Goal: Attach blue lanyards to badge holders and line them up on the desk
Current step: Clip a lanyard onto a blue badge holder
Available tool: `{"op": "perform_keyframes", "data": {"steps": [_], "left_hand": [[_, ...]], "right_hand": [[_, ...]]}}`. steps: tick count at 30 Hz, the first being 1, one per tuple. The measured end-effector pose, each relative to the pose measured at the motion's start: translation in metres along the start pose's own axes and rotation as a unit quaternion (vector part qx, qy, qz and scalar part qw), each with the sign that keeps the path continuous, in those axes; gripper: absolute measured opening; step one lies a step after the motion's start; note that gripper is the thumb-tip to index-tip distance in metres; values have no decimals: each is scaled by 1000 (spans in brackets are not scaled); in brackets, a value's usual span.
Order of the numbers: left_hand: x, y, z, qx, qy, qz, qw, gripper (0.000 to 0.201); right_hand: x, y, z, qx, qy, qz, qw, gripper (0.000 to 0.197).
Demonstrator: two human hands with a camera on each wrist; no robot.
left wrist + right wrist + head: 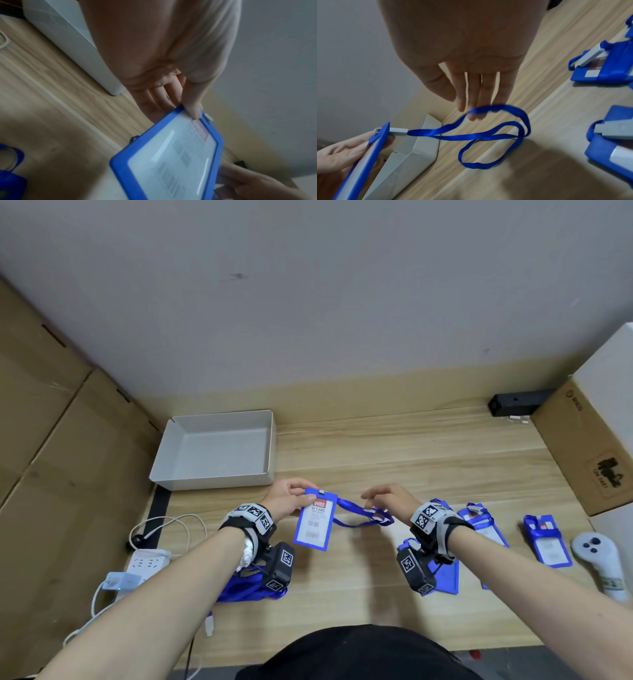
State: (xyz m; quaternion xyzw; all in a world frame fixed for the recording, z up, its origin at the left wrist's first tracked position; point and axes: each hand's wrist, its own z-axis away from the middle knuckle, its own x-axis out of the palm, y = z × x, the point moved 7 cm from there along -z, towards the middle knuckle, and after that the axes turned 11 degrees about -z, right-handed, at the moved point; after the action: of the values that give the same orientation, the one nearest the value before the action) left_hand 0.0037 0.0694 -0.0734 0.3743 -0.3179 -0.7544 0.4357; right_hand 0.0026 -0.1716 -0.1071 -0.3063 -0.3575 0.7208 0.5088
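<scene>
finished badge holders (pixel 486 529) half hidden, right wrist

Badge holder (pixel 315 519): blue frame, clear window over white card with red header, hanging upright above desk, left hand (pixel 287 498) pinching its top corner. Blue lanyard (pixel 363 514): grey clip sitting in holder's top slot, ribbon trailing right in loose loops, draping over straight fingers of right hand (pixel 390 499). Finished holders (pixel 547 542) lying flat in row at right, lanyards folded on top.
</scene>
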Motion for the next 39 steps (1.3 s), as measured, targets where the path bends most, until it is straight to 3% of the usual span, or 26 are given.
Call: {"op": "perform_keyframes", "data": {"steps": [3,11,13,16,19,22,25,29,39], "left_hand": [[9,0,1,5,-26,-26,999,16],[22,-1,3,15,-67,-64,996,34],[21,-2,4,15,-80,-83,993,33],[21,-4,7,9,-98,-112,989,33],[21,-7,10,-9,-105,-127,986,34],[23,-10,11,-24,-113,-122,986,27],[26,-13,11,-46,-100,-122,986,15],[31,-14,11,-48,-61,-125,989,6],[35,-10,8,-88,-40,-112,989,11]], "right_hand": [[4,-2,-1,-23,-23,58,998,44],[42,-24,-1,-71,-73,31,994,52],[50,-24,-3,-69,-95,36,992,47],[60,-21,-3,-71,-117,56,989,20],[65,-16,-4,-80,-133,73,985,33],[68,-10,-3,-69,-143,72,985,29],[66,-10,-3,-91,-126,68,985,22],[63,-14,-2,-97,-96,49,989,27],[57,-30,8,-140,-51,43,988,33]]}}
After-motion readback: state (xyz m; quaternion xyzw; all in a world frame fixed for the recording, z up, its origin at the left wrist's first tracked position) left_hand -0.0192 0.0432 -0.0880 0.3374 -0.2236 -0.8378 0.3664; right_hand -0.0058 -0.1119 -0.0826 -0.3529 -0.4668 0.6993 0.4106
